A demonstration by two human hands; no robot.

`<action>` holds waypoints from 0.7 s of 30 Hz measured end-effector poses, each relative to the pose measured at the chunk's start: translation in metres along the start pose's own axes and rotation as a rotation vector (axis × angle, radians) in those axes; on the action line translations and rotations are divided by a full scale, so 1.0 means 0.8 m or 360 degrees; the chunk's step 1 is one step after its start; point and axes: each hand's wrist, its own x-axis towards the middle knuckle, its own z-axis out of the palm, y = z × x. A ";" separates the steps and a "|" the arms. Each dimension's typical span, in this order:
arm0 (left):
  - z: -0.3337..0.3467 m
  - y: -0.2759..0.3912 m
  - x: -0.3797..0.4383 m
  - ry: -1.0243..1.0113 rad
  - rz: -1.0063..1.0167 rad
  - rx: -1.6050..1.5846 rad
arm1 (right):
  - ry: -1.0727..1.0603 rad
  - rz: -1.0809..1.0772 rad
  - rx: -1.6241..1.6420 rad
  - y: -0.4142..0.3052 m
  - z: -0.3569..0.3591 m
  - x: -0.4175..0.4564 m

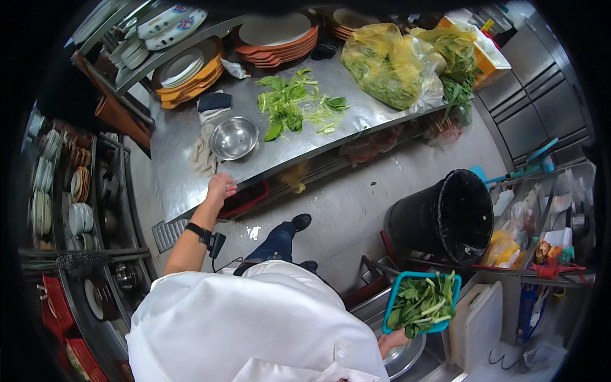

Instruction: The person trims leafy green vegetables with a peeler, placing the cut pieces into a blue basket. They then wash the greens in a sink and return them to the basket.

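My left hand point(222, 187) is at the near edge of the steel table point(176, 186), fingers apart and nothing in it, just below a steel bowl point(234, 138) and a crumpled cloth point(204, 152). My right hand point(394, 340), low at the right, grips the near rim of a turquoise plastic basket point(387, 305) full of leafy greens point(422, 303); its fingers are partly hidden under the leaves. Beneath that basket is a metal basin point(411, 355). Loose leafy greens and cut stems point(286, 102) lie on the table, right of the steel bowl.
Yellow plastic bags of greens point(386, 67) and stacked plates point(277, 40) stand along the table's back. A black lined bin point(434, 215) is to the right. Dish shelves point(86, 191) line the left. A folded dark cloth point(214, 101) lies behind the bowl.
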 end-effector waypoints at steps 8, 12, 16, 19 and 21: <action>-0.009 -0.006 -0.055 -0.0293 0.0099 0.0283 | -0.1231 -0.0215 0.0744 -0.175 0.125 -0.105; -0.012 0.018 -0.050 -0.0436 0.0045 0.0101 | -0.1734 -0.0318 0.0879 -0.241 0.241 -0.204; -0.024 0.043 -0.050 -0.0665 0.0068 -0.0082 | -0.2066 -0.0315 0.0686 -0.303 0.335 -0.342; -0.053 0.055 -0.025 -0.0556 0.0221 -0.0090 | -0.2347 -0.0283 0.0806 -0.315 0.405 -0.429; -0.083 0.062 0.007 -0.0442 0.0271 -0.0031 | -0.2469 -0.0309 0.0705 -0.319 0.441 -0.478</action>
